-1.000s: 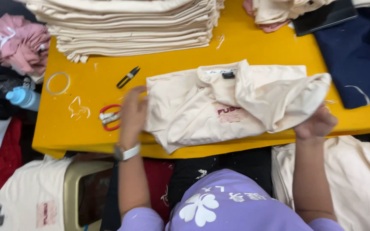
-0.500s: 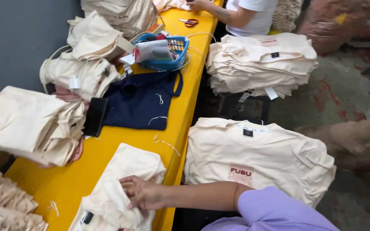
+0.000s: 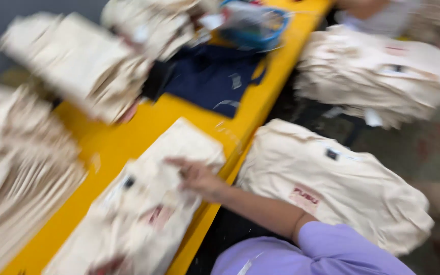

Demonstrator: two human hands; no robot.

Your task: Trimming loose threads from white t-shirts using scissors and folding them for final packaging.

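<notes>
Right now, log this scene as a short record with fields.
surface: yellow table
right hand: flat on a cream shirt on the table
left hand: not in view
beside table: cream pile, second cream pile
far end: navy garment, blue basket
left side: cream stacks
image: blurred

A long yellow table [image 3: 128, 133] runs away from the camera, set against a plain grey wall [image 3: 6, 20] at the upper left. To its right lies a dull, mottled brownish floor [image 3: 436, 153]. The light is even and soft, and the whole view is blurred.
</notes>
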